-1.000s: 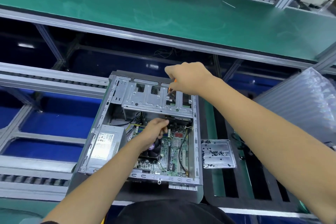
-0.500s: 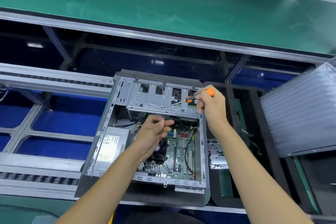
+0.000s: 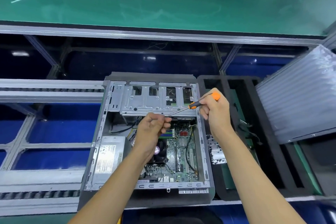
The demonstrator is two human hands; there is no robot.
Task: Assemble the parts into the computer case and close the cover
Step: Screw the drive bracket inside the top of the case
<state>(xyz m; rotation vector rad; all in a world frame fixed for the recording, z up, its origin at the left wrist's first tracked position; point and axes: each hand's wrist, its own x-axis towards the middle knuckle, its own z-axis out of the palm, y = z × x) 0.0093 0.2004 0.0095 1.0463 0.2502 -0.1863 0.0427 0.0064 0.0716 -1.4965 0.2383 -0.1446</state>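
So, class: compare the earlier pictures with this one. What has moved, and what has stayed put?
The right hand drew the screwdriver back from the drive cage toward the case's right side. The left hand rose off the motherboard and now pinches at the screwdriver's tip. The computer case and power supply stayed put.

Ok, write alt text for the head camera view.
Over an open grey metal computer case, the right hand grips an orange-handled screwdriver whose tip meets the pinched fingers of the left hand. A green motherboard and silver power supply sit inside.
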